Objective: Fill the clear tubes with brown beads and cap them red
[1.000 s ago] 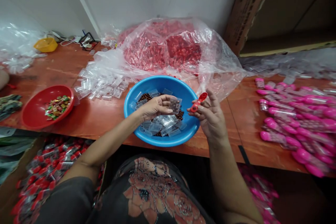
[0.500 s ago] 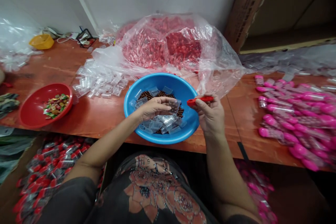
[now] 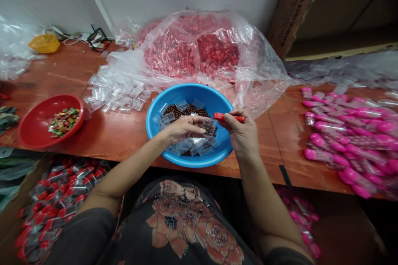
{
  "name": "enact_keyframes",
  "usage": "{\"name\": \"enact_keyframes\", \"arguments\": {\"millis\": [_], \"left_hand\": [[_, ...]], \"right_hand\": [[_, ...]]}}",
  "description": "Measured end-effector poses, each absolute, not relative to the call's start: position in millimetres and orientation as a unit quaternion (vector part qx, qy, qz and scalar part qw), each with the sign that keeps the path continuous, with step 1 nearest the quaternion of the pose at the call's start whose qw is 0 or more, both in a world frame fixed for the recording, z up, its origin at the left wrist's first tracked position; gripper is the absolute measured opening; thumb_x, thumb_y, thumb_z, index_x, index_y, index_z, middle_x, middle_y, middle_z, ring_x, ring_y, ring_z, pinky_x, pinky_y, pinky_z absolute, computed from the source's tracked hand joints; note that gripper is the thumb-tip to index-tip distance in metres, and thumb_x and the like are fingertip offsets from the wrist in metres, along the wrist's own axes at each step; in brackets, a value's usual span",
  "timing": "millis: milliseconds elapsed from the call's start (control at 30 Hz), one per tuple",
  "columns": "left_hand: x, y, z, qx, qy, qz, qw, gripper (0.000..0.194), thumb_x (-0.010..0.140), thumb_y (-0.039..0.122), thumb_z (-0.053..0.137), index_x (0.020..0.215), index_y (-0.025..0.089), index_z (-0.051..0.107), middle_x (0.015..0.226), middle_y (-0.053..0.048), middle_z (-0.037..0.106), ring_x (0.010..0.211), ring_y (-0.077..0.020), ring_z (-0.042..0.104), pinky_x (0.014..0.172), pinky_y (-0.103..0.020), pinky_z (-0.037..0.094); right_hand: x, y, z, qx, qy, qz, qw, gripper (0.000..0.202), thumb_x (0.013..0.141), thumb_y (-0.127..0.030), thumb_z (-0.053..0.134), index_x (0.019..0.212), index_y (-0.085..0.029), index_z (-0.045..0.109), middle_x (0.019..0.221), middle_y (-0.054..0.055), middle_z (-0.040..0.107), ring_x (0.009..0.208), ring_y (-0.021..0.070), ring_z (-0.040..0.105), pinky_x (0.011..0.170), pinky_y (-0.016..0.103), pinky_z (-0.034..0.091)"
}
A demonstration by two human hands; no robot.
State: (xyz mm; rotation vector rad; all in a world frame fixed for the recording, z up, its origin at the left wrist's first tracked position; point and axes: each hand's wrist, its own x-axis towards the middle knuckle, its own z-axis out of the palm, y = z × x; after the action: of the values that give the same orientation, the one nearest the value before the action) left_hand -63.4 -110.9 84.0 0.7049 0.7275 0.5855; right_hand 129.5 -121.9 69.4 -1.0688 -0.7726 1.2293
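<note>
Over the blue basin (image 3: 221,149), my left hand (image 3: 185,128) is closed on a small clear plastic container (image 3: 210,126), its mouth towards the right. My right hand (image 3: 244,132) pinches a red plastic cap (image 3: 228,117) between thumb and fingers, its end close to the container's opening. Whether the two touch I cannot tell. Below, the basin holds many brown beads (image 3: 177,112) and several loose clear containers (image 3: 199,145). What is inside the held container is partly hidden by my fingers.
A plastic bag of red caps (image 3: 192,45) stands behind the basin, with clear containers (image 3: 121,91) heaped to its left. A red bowl (image 3: 34,128) holds wrapped sweets (image 3: 64,122). Pink-capped tubes (image 3: 354,132) are piled at right. Red-capped containers (image 3: 62,198) fill a box below left.
My right hand has moved left with the red cap, bringing it close to the clear container. My left hand stays nearly in place. The view has shifted slightly.
</note>
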Motion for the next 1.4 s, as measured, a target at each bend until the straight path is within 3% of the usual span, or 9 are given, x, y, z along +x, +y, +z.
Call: {"name": "enact_keyframes", "arguments": {"millis": [233,500,700,800,900,1000,1067,1267,1400], "left_hand": [[-65.9,-116.9,81.1,0.411,0.344,0.314,0.784,0.04,0.067,0.012,0.078,0.106,0.018,0.076,0.099,-0.006,0.075,0.089,-0.0137,0.066,0.089,-0.03,0.049],[-69.1,-121.1,70.3,0.522,0.381,0.349,0.679,0.04,0.072,0.022,0.076,0.112,0.018,0.075,0.089,-0.002,0.071,0.079,-0.0116,0.061,0.077,-0.026,0.049],[-67.2,-126.1,71.0,0.491,0.39,0.386,0.677,0.035,0.072,0.023,0.077,0.106,0.016,0.077,0.09,-0.004,0.073,0.082,-0.0151,0.064,0.078,-0.029,0.05],[-67.6,-128.1,71.5,0.469,0.387,0.405,0.683,0.034,0.068,0.024,0.081,0.102,0.016,0.077,0.094,-0.005,0.074,0.089,-0.017,0.066,0.084,-0.029,0.05],[-65.7,-129.9,74.7,0.42,0.381,0.427,0.704,0.038,0.073,0.04,0.081,0.101,0.016,0.074,0.093,-0.006,0.073,0.087,-0.0158,0.067,0.081,-0.027,0.051],[-56.9,-132.8,78.3,0.357,0.388,0.407,0.746,0.06,0.083,0.069,0.057,0.105,0.016,0.071,0.081,-0.007,0.071,0.073,-0.0158,0.067,0.068,-0.027,0.052],[-48.3,-135.1,78.5,0.336,0.392,0.394,0.76,0.072,0.085,0.078,0.042,0.104,0.014,0.07,0.071,-0.007,0.068,0.064,-0.0159,0.065,0.06,-0.026,0.051],[-44.2,-136.5,78.2,0.329,0.426,0.458,0.707,0.053,0.089,0.062,0.051,0.11,0.016,0.067,0.059,0.0,0.06,0.047,-0.01,0.051,0.047,-0.021,0.04],[-63.1,-130.9,83.3,0.314,0.44,0.463,0.702,0.047,0.092,0.052,0.045,0.119,0.018,0.065,0.054,0.002,0.054,0.041,-0.0088,0.042,0.04,-0.02,0.028]], "right_hand": [[139.7,-127.6,62.8,-0.479,-0.512,0.497,0.511,0.021,0.073,-0.035,0.081,0.092,-0.026,0.077,0.089,0.0,0.071,0.079,0.0141,0.067,0.078,0.033,0.059],[140.1,-136.5,73.9,-0.419,-0.737,0.311,0.429,0.026,0.093,-0.029,0.06,0.116,-0.035,0.072,0.119,0.002,0.072,0.111,0.0202,0.066,0.101,0.044,0.052],[131.5,-137.5,58.2,-0.42,-0.804,0.17,0.385,0.06,0.077,-0.043,0.078,0.131,-0.025,0.058,0.123,0.013,0.067,0.115,0.0292,0.062,0.098,0.05,0.052],[129.8,-136.5,55.4,-0.417,-0.824,0.106,0.368,0.059,0.079,-0.042,0.076,0.131,-0.023,0.053,0.123,0.015,0.066,0.115,0.0302,0.062,0.096,0.051,0.052],[128.8,-134.8,59.4,-0.396,-0.833,0.071,0.38,0.059,0.079,-0.041,0.076,0.13,-0.023,0.051,0.118,0.014,0.068,0.111,0.0292,0.064,0.094,0.048,0.053],[124.0,-135.5,63.6,-0.392,-0.834,0.083,0.38,0.06,0.077,-0.041,0.077,0.129,-0.025,0.052,0.117,0.013,0.069,0.11,0.0293,0.065,0.094,0.048,0.053],[119.1,-137.9,64.6,-0.391,-0.835,0.094,0.376,0.06,0.078,-0.04,0.076,0.13,-0.025,0.052,0.119,0.013,0.069,0.11,0.0296,0.065,0.094,0.048,0.053],[123.3,-125.4,68.4,-0.366,-0.841,0.213,0.338,0.07,0.08,-0.046,0.074,0.14,-0.028,0.044,0.134,0.012,0.062,0.119,0.0288,0.062,0.098,0.046,0.051],[140.9,-83.9,64.2,-0.481,-0.825,0.246,0.166,0.035,0.097,-0.038,0.046,0.125,-0.022,0.06,0.121,0.012,0.067,0.107,0.0255,0.065,0.094,0.041,0.05]]}}
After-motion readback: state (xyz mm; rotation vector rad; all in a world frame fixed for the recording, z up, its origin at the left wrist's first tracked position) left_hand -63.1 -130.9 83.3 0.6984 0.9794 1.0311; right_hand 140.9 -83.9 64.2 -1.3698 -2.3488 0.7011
